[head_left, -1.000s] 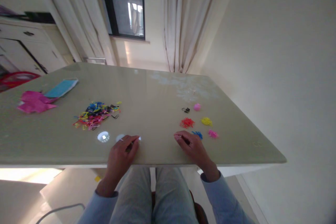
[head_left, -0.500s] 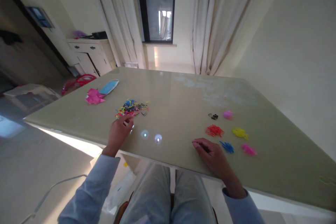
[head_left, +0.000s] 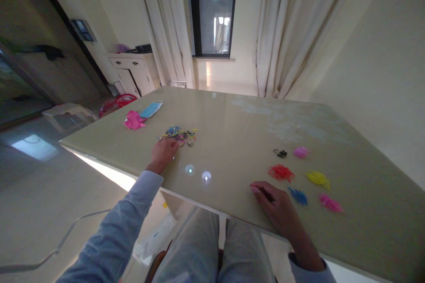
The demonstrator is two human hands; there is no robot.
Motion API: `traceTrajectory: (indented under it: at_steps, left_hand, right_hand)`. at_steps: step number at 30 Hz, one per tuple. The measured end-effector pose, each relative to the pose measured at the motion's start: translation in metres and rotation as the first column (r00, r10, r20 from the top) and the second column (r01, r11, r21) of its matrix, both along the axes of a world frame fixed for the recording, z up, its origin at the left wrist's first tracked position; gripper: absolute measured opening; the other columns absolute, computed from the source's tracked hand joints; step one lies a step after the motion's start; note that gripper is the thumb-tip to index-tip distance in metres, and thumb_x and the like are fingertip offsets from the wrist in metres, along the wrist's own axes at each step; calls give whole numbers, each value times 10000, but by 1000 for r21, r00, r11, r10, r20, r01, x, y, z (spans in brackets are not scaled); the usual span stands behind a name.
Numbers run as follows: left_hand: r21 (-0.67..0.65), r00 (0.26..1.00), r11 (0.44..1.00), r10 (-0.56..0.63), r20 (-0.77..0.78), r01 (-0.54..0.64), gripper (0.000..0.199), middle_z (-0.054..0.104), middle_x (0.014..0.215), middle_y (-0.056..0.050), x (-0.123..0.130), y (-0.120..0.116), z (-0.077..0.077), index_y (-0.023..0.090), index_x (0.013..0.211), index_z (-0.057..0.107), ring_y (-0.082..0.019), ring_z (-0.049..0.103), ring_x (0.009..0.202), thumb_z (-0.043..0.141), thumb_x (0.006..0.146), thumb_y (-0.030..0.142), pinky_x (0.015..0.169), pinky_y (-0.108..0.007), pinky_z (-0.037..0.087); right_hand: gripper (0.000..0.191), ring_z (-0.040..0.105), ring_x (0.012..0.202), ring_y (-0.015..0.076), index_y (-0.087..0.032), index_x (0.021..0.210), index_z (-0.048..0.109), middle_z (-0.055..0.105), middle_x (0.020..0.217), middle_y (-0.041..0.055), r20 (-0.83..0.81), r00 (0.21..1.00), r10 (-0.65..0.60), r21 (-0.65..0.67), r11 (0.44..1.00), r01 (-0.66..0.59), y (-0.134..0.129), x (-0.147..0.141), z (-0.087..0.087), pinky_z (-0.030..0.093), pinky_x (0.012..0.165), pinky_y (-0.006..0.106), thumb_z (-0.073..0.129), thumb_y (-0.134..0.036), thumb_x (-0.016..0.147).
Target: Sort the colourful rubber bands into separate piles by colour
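landmark: the mixed pile (head_left: pixel 177 132) of small colored bands, lying on the pale, glossy table (head_left: pixel 226 141); blue, yellow, pink and black show in it.
my left hand (head_left: pixel 164 154): reached out to the near edge of the mixed pile, back of the hand up, fingertips down at the bands; the knuckles hide the tips, so i cannot tell whether i am pinching one.
my right hand (head_left: pixel 272 205): resting low over the table, right of the mixed pile and nearer to me; fingers curled, thumb and forefinger tips drawn together; whether a band sits between them is too small to tell.
red bands (head_left: pixel 281 172): a loose heap, well right of the mixed pile.
black bands (head_left: pixel 282 154): a small cluster, also well right of the mixed pile.
blue bands (head_left: pixel 298 196): farther right of the mixed pile than the red, just beside my right hand.
light pink clump (head_left: pixel 301 152): right of the mixed pile, past the black.
yellow bands (head_left: pixel 318 178): right of the mixed pile, past the red.
bright pink bands (head_left: pixel 330 203): the heap farthest right from the mixed pile.
crumpled pink piece (head_left: pixel 134 120): left of the mixed pile.
blue mask (head_left: pixel 151 109): beyond the mixed pile and to its left, its near end meeting the pink piece.
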State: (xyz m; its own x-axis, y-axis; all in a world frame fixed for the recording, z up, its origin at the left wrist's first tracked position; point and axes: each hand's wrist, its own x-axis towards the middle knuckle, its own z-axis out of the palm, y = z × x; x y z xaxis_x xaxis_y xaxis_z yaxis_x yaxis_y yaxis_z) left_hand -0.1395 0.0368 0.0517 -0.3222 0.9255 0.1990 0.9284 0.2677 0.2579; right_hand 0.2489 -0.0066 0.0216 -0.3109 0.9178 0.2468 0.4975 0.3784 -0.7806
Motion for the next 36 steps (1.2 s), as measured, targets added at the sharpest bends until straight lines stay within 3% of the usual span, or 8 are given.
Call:
traceTrajectory:
  at_steps: [4,7,10,13,15,17,22,36]
  left_hand:
    - [143,993,989,8,119,-25,334,703,911,-137,-1,-5,1,151,865,738,-247,639,859,473,873,355,744,-325,470]
    - [255,874,961,-30,486,-109,273,689,803,-78,5,-13,4,146,826,694,-180,611,697,550,839,378,636,-277,461]
    - [262,426,949,-167,889,-174,264,633,724,-8,24,-27,15,140,839,655,-68,454,497,675,783,397,458,-193,347]
    - [256,-126,964,-264,956,-76,242,589,737,20,51,-45,33,130,808,619,-11,360,468,765,738,311,409,-141,275]
    - [242,-323,970,-236,916,-22,213,568,714,30,69,-54,44,126,804,611,-3,350,461,776,738,242,399,-129,282]
    - [227,-427,974,-192,884,31,180,579,732,26,86,-60,51,124,842,622,3,344,454,758,765,211,394,-125,295]
    - [171,-512,971,-62,857,168,120,600,777,10,119,-65,58,116,861,640,4,341,453,719,803,186,382,-133,304]
    - [172,-494,906,45,868,386,135,614,784,2,191,-57,63,133,826,663,-8,373,480,757,745,188,445,-143,339]
  right_hand:
    - [312,695,718,206,-211,902,723,758,831,61,-1,1000,6,4,1000,-6,-1,0,2,530,642,284,512,-440,906]
    - [314,693,696,206,-207,890,720,757,818,64,-5,1000,0,6,1000,0,-1,0,2,531,644,288,515,-445,902]
    - [319,682,671,207,-208,889,719,754,806,66,-1,1000,-3,-4,1000,3,-2,0,2,530,636,292,513,-450,904]
    - [316,675,677,205,-209,902,718,750,808,64,3,1000,-1,-7,1000,1,-2,0,1,522,633,288,507,-444,915]
    - [305,667,677,197,-208,907,714,746,810,60,3,1000,0,3,1000,0,-2,-1,1,512,631,280,507,-431,921]
    - [294,660,670,190,-206,908,711,744,813,57,2,1000,2,10,1000,-2,-3,-1,0,501,625,273,505,-415,926]
    - [263,651,681,176,-199,906,708,733,791,43,-9,1000,-4,8,1000,4,-4,-2,1,486,652,261,510,-370,934]
    - [204,602,660,132,-190,930,722,725,796,23,-15,1000,-2,-11,1000,1,-6,-5,5,429,639,227,535,-273,919]
